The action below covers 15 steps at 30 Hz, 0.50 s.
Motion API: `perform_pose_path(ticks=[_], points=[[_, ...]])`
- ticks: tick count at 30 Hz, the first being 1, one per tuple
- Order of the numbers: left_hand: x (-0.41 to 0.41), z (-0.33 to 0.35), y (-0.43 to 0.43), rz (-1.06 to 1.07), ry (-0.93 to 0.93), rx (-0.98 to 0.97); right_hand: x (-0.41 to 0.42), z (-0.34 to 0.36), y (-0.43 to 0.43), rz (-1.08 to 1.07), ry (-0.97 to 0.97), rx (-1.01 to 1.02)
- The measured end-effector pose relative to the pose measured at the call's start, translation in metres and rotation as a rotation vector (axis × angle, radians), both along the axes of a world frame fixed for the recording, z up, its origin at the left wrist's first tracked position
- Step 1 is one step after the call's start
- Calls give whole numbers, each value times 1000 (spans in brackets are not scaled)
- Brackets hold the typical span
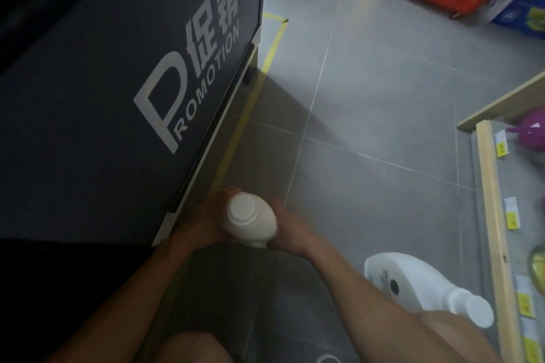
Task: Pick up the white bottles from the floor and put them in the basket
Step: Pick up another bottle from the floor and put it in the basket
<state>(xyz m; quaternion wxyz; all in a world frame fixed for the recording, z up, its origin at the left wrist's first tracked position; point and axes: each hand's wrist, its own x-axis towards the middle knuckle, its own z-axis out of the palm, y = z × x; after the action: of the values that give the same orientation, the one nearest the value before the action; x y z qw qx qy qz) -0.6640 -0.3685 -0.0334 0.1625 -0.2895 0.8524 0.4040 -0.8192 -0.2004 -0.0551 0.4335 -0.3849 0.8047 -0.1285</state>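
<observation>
Over grey floor [368, 115], white bottle [259, 227] cap-up, axis near-vertical, tight within left grip [206, 215] and right grip [290, 230].

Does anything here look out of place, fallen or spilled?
Yes. One white bottle lies on its side on the grey floor, beside the wooden shelf, its cap on. No spill shows around it. The other white bottle is held between the left hand and the right hand.
</observation>
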Motion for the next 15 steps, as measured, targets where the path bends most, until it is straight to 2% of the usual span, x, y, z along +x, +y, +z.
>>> perform_pose_path(ticks=[4,7,15], points=[[-6,-15,-17,-56,-52,14,15,-27,20,-168,-61,-77],[-4,-26,-20,-12,-45,-1,18,-38,13,-257,-100,-127],[30,-38,23,173,2,-44,4,-31,27,-144,-71,-141]])
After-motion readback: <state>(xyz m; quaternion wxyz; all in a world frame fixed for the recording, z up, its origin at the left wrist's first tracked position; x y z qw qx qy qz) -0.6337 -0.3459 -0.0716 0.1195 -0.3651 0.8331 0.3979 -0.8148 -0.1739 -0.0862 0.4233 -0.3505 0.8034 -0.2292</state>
